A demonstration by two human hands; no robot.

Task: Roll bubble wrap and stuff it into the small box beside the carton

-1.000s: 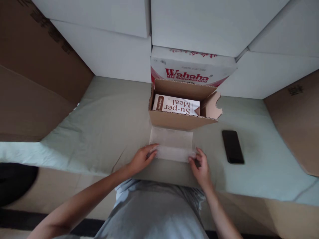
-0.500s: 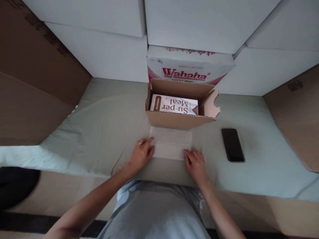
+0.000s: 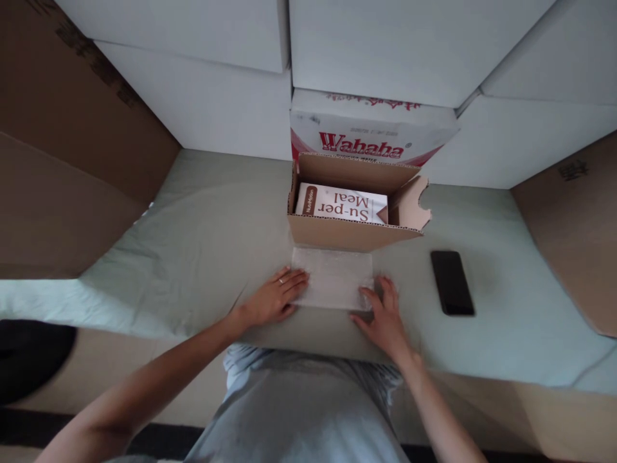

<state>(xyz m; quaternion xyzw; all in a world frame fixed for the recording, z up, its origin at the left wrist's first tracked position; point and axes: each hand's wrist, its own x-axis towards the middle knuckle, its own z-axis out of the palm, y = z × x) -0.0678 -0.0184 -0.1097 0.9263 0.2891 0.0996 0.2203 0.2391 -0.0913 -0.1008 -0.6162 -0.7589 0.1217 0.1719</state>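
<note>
A translucent, whitish plastic sheet or pouch [image 3: 335,280] lies flat on the green cloth, right in front of an open cardboard box [image 3: 354,233]. My left hand [image 3: 277,296] lies palm down at its left edge, fingers stretched out and fingertips on the plastic. At the right edge is my right hand [image 3: 383,318], its fingers spread around the lower right corner and at least one fingertip touching it. Inside the box sits a white and brown carton [image 3: 342,202] printed "Su-per Meal", its lettering upside down to me.
A black phone [image 3: 452,283] lies to the right on the cloth-covered surface [image 3: 212,218]. Behind the open box stand a Wahaha carton [image 3: 361,125] and several stacked white boxes [image 3: 193,96]. Large brown cartons [image 3: 87,167] flank both sides. A dark rounded object [image 3: 33,360] is at lower left.
Both hands have gone from curled, pinching fingers at the plastic's edges to flatter, spread fingers. The left fingers now reach further over the plastic. The view has shifted slightly.
</note>
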